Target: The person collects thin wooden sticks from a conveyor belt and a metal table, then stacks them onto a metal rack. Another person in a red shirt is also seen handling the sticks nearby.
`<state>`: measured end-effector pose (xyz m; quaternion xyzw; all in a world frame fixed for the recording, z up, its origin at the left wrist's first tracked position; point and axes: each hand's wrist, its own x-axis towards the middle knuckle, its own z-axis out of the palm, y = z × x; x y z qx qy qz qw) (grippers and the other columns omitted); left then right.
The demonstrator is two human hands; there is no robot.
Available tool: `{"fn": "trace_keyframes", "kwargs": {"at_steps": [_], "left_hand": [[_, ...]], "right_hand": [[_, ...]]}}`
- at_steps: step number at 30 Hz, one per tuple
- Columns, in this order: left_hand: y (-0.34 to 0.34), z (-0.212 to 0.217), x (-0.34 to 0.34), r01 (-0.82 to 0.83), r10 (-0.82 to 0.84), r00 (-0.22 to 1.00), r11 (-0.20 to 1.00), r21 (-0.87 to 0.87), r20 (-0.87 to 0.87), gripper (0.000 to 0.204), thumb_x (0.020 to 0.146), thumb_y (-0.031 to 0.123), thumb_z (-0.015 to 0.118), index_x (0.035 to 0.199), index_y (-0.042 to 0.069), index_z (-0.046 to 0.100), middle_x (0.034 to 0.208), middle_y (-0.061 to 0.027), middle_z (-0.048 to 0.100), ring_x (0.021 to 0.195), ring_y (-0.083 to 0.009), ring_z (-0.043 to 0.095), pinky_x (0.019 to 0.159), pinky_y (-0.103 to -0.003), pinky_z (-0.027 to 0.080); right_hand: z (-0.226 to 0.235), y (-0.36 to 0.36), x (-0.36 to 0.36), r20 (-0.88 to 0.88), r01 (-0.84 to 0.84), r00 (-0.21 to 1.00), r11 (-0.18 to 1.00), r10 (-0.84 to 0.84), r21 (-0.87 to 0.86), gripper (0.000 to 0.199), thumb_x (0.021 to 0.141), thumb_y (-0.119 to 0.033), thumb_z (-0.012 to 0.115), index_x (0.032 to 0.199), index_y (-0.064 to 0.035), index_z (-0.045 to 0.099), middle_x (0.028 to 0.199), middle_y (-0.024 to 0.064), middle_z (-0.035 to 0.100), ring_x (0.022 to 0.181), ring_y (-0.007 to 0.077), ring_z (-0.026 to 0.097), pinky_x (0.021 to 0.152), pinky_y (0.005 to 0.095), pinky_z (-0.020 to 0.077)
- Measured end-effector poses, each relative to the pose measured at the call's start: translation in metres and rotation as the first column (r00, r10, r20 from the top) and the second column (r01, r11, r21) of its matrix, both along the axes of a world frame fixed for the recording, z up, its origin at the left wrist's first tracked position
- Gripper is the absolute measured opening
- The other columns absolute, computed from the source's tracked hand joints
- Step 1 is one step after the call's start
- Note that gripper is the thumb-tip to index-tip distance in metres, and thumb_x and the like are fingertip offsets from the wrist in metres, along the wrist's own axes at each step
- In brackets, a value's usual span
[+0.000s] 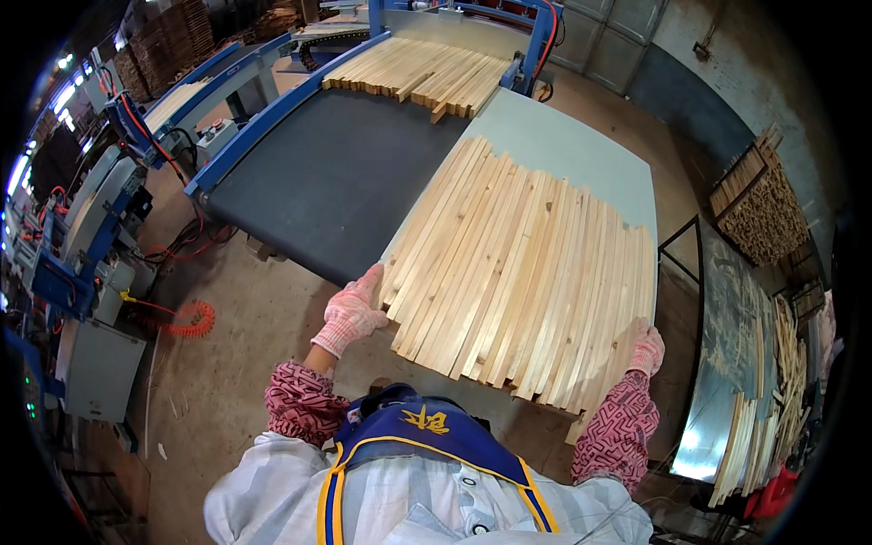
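A wide row of pale wooden slats [518,272] lies side by side on a light grey board [581,136], their near ends uneven and sticking out past its front edge. My left hand [352,312], in a pink-and-white knitted glove, presses against the left outer slat near its front end. On the opposite side my right hand [646,350], gloved alike, grips the right outer edge close to the near corner. The row is held between both hands. Some fingers of the right hand are hidden by the slats or the hand itself.
Left of the board runs a black conveyor belt [336,173] with a blue frame. More slats [427,73] lie on its far end, by a machine. A metal-topped table [727,363] with loose strips stands right, below a bundled stack [763,204]. An orange coiled hose [193,320] hangs left.
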<state>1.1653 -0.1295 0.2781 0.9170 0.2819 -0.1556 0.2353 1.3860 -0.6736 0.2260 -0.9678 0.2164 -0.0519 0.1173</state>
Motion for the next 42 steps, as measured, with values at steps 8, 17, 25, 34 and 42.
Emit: {"fn": "trace_keyframes", "kwargs": {"at_steps": [8,17,25,34,42], "left_hand": [[-0.001,0.003,0.0,0.023,-0.023,1.0,1.0,-0.008,0.013,0.102,0.072,0.033,0.077,0.155,0.026,0.018,0.139,-0.0149,0.049,0.125,-0.0293,0.052,0.105,-0.037,0.044],[-0.004,0.006,0.0,0.002,-0.002,1.0,1.0,0.006,-0.006,0.102,0.072,0.034,0.077,0.155,0.026,0.018,0.14,-0.0144,0.048,0.126,-0.0285,0.051,0.105,-0.036,0.043],[-0.003,0.004,0.0,0.005,-0.005,1.0,1.0,0.001,0.011,0.103,0.071,0.033,0.078,0.155,0.026,0.018,0.138,-0.0148,0.05,0.124,-0.0298,0.053,0.104,-0.037,0.044],[-0.002,0.001,-0.001,0.003,-0.003,0.999,1.0,-0.001,0.047,0.103,0.07,0.033,0.079,0.155,0.026,0.019,0.138,-0.0159,0.05,0.123,-0.0303,0.053,0.103,-0.038,0.045],[-0.003,0.002,-0.001,0.013,-0.013,0.999,1.0,0.01,0.045,0.102,0.07,0.032,0.079,0.154,0.023,0.021,0.138,-0.0161,0.05,0.125,-0.03,0.052,0.105,-0.037,0.043]], "right_hand": [[0.013,0.01,-0.006,-0.021,0.003,1.0,1.0,-0.003,0.002,0.06,0.094,-0.059,0.04,0.113,-0.0072,0.065,0.111,0.0222,0.065,0.104,0.0396,0.063,0.085,0.0471,0.0503],[0.016,0.012,-0.009,0.003,-0.019,1.0,1.0,0.019,0.004,0.06,0.095,-0.057,0.039,0.117,-0.0072,0.064,0.113,0.021,0.066,0.106,0.0388,0.062,0.087,0.0458,0.0499],[0.018,0.013,-0.008,-0.041,0.024,0.999,1.0,-0.023,0.014,0.061,0.095,-0.058,0.039,0.119,-0.0085,0.063,0.115,0.02,0.065,0.107,0.0389,0.062,0.088,0.0478,0.05],[0.018,0.013,-0.008,-0.027,0.013,1.0,1.0,-0.013,0.0,0.06,0.095,-0.059,0.039,0.12,-0.0097,0.063,0.114,0.0201,0.066,0.106,0.0397,0.062,0.087,0.0487,0.0507],[0.009,0.008,-0.005,-0.056,0.003,0.998,1.0,-0.005,-0.027,0.056,0.095,-0.056,0.04,0.114,-0.0091,0.064,0.11,0.0188,0.067,0.103,0.0396,0.064,0.083,0.0496,0.0518]]}}
